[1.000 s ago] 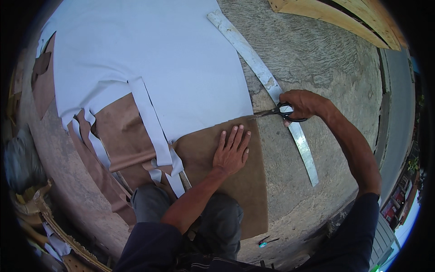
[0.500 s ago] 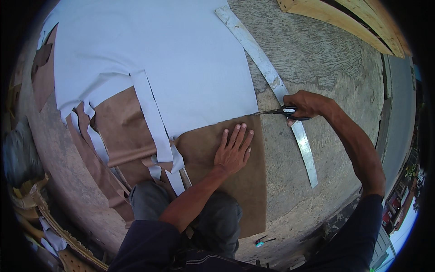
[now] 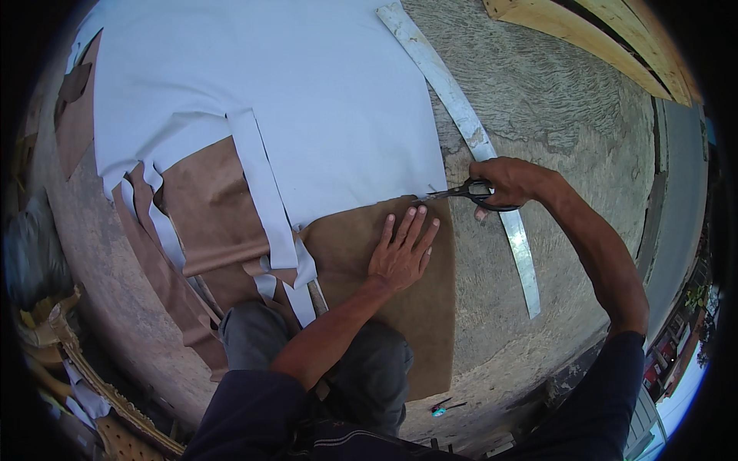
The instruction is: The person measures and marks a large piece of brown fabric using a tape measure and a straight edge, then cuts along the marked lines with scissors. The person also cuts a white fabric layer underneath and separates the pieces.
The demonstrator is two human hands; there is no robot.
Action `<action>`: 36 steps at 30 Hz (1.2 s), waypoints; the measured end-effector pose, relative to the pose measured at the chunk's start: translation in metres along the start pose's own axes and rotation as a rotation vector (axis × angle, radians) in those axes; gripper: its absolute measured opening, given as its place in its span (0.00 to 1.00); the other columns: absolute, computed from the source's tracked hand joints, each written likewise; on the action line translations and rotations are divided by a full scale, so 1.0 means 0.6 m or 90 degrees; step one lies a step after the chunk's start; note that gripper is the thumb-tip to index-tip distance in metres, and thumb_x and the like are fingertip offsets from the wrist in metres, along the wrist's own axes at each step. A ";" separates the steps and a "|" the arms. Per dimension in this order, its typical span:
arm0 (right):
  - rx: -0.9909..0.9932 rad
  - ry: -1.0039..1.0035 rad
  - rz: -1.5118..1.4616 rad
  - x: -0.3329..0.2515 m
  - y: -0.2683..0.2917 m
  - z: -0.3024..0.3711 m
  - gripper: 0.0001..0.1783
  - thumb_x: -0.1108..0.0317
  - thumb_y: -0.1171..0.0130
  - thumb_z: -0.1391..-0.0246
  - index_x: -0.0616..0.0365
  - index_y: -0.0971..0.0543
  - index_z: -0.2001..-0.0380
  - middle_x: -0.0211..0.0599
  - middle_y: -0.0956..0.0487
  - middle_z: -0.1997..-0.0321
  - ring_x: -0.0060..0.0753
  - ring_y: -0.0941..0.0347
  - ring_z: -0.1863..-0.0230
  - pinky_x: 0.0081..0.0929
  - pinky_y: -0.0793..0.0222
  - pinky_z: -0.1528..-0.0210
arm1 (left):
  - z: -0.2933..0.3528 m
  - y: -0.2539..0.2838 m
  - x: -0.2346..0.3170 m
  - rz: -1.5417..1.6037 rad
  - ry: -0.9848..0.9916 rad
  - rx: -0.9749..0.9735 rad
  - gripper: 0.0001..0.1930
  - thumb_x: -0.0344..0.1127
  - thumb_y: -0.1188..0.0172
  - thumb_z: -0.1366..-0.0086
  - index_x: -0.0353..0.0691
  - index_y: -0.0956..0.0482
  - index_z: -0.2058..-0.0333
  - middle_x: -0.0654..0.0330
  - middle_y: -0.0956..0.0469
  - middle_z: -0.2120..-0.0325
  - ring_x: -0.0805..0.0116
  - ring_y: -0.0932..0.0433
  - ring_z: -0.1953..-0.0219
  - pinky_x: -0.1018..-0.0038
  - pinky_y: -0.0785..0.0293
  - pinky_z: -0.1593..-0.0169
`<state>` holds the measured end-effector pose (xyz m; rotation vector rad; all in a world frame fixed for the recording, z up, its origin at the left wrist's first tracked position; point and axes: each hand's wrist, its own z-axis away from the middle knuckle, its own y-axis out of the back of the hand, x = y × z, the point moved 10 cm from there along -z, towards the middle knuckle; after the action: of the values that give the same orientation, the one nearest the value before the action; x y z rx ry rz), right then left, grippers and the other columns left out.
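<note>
My right hand (image 3: 513, 184) grips a pair of black-handled scissors (image 3: 473, 188), with the blades parted at the edge where white meets brown. My left hand (image 3: 401, 250) lies flat with fingers spread on a brown sheet of leather-like material (image 3: 361, 307), just below the blade tips. Beyond the cut line spreads a large white sheet (image 3: 292, 84), which looks like the pale back of the same material. Under my right hand passes a long metal strip (image 3: 453, 92), running along the sheet's right side.
Brown offcuts (image 3: 207, 200) and curled white strips (image 3: 261, 177) lie to the left. A wooden frame (image 3: 569, 38) stands at the far right. On the worn board (image 3: 538, 253) near my knees is a small turquoise-and-black object (image 3: 439, 410). A cardboard box (image 3: 84, 376) sits lower left.
The scissors have moved left, their blades now parted farther into the sheet's edge. My left hand stays flat, shifted slightly right in the picture. The whole view has drifted a little.
</note>
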<state>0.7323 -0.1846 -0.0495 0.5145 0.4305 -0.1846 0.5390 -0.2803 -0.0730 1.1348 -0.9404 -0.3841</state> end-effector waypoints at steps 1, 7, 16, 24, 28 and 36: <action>-0.006 0.015 -0.019 -0.005 0.002 -0.001 0.35 0.43 0.21 0.58 0.60 0.26 0.60 0.44 0.21 0.72 0.50 0.20 0.66 0.46 0.29 0.63 | 0.000 0.000 0.000 0.001 -0.001 -0.001 0.32 0.50 0.49 0.27 0.53 0.40 0.27 0.53 0.47 0.26 0.55 0.51 0.23 0.44 0.57 0.25; -0.045 -0.067 0.040 -0.007 -0.006 -0.004 0.38 0.38 0.24 0.57 0.60 0.25 0.59 0.47 0.19 0.68 0.53 0.19 0.61 0.47 0.27 0.58 | 0.004 -0.006 0.000 0.013 -0.004 -0.018 0.32 0.50 0.49 0.28 0.55 0.41 0.27 0.52 0.50 0.25 0.55 0.53 0.23 0.43 0.58 0.25; -0.056 -0.056 0.012 -0.021 -0.020 -0.031 0.37 0.42 0.23 0.55 0.60 0.26 0.56 0.48 0.18 0.65 0.54 0.19 0.59 0.47 0.27 0.58 | 0.005 -0.004 -0.003 0.029 -0.006 -0.003 0.32 0.49 0.49 0.28 0.60 0.42 0.27 0.53 0.50 0.25 0.56 0.53 0.23 0.43 0.57 0.25; -0.066 0.035 -0.063 -0.068 -0.034 -0.056 0.33 0.49 0.26 0.50 0.61 0.27 0.53 0.53 0.19 0.61 0.56 0.21 0.56 0.48 0.27 0.54 | 0.002 -0.008 -0.003 0.048 -0.008 -0.024 0.30 0.49 0.51 0.27 0.60 0.40 0.27 0.54 0.48 0.25 0.57 0.50 0.24 0.42 0.55 0.25; 0.010 0.056 0.014 -0.090 -0.023 -0.058 0.28 0.53 0.28 0.46 0.61 0.28 0.53 0.53 0.19 0.62 0.57 0.21 0.57 0.49 0.27 0.55 | 0.001 -0.008 -0.001 0.049 -0.013 -0.023 0.31 0.49 0.52 0.26 0.60 0.43 0.26 0.56 0.48 0.25 0.58 0.49 0.24 0.42 0.55 0.25; -0.060 0.060 -0.015 -0.124 -0.033 -0.082 0.25 0.56 0.30 0.46 0.62 0.28 0.55 0.52 0.19 0.65 0.59 0.20 0.59 0.50 0.27 0.57 | -0.001 -0.006 -0.003 0.060 -0.013 -0.018 0.29 0.50 0.55 0.25 0.59 0.40 0.27 0.54 0.43 0.27 0.56 0.46 0.25 0.41 0.55 0.26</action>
<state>0.6433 -0.1714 -0.0639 0.4265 0.5353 -0.1614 0.5390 -0.2805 -0.0771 1.0579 -0.9995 -0.3319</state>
